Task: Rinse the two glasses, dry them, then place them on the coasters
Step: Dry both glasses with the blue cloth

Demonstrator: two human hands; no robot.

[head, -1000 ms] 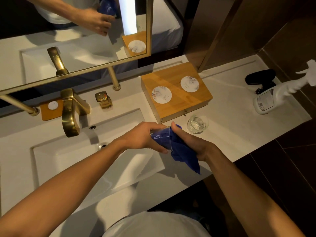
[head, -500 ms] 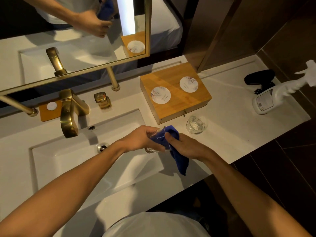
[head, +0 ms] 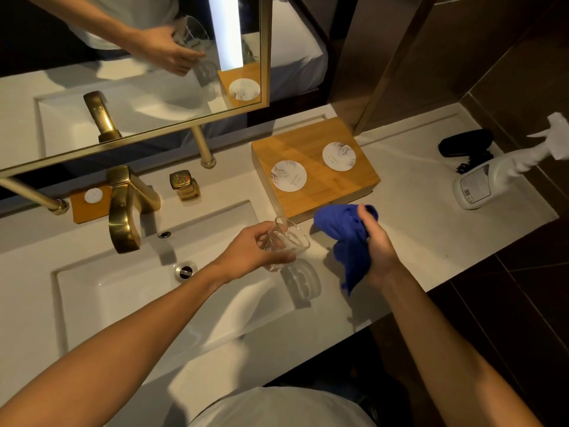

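**Glass in the left hand, blue cloth in the right, above the sink's edge**

Glass [head: 284, 241] sits tilted in the left hand [head: 252, 252], its open mouth turned toward the wooden box, its base deep in the palm. The fingers curl round the lower wall of the glass and hold it in the air over the right edge of the white sink [head: 123, 291], just above the counter [head: 415, 229]. The glass is clear, and its pale shadow falls on the counter below it.

Just beside it, apart from the rim, the right hand [head: 377, 245] grips a bunched blue cloth [head: 348, 238]; the thumb presses over the top of the bundle and a loose tail hangs down past the wrist. The cloth does not touch the glass.

Behind both hands stands a wooden box [head: 314, 195] with two round white coasters on its lid, the near coaster [head: 288, 175] and the far coaster [head: 339, 156]; both are bare. The second glass cannot be made out; the cloth covers the counter in front of the box.

To the left, a brass faucet [head: 123, 211] arches over the basin, with a brass knob [head: 183, 184] beside it and the drain [head: 185, 270] below. At the far right of the counter lies a white spray bottle [head: 480, 186], and behind it a black object [head: 465, 143]. The mirror [head: 92, 57] above reflects the hand with the glass.
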